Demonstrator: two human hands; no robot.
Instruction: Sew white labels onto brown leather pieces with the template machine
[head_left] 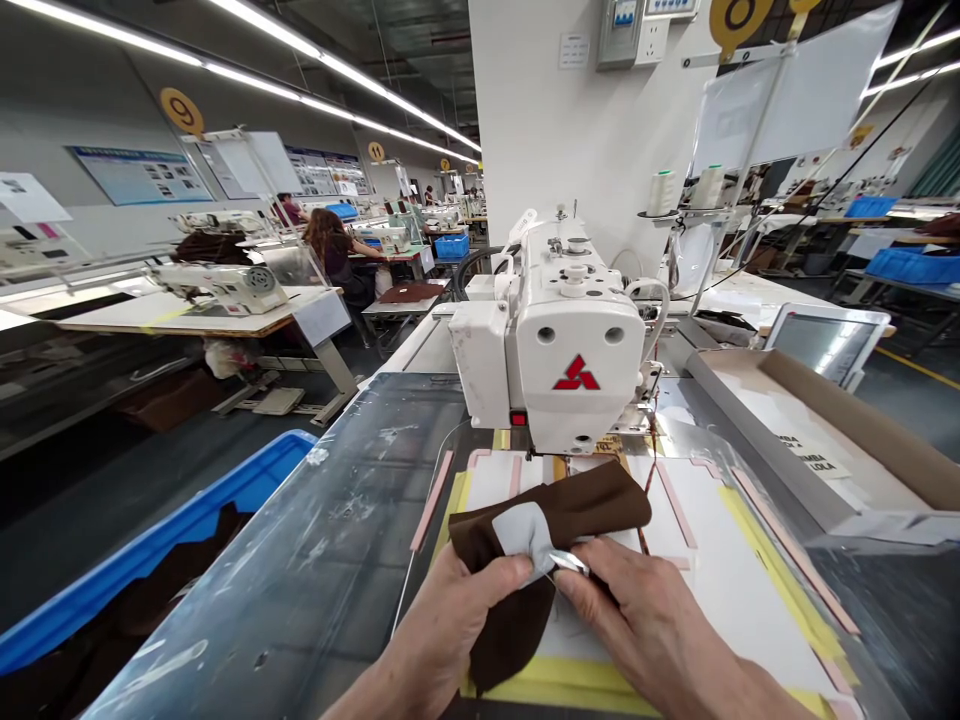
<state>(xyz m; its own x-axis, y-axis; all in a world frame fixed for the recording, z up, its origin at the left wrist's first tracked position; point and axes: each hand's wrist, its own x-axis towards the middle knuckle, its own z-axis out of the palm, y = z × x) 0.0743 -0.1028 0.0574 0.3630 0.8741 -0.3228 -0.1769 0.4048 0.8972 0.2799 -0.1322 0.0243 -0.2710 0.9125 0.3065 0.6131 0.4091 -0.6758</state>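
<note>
My left hand [454,610] is closed on a piece of dark brown fabric [589,503], its thumb pressing beside a white patch [519,525] on the cloth. In my right hand [645,605] is a pair of thread snips [568,562]; only the shiny metal tip shows, the rest being hidden by the fingers. That tip meets the lower edge of the white patch, where a fine thread hangs. The fabric is folded over, just in front of the white sewing machine's head [577,340]. Beneath both hands lies a white template sheet [600,640] edged with yellow and pink strips.
On the left stands a blue bin [270,465] with brown fabric inside. A shallow cardboard box [780,470] and a tilted screen [829,340] sit at the right. Thread cones [661,193] stand behind the machine. Further back, a person [337,255] sits at another table.
</note>
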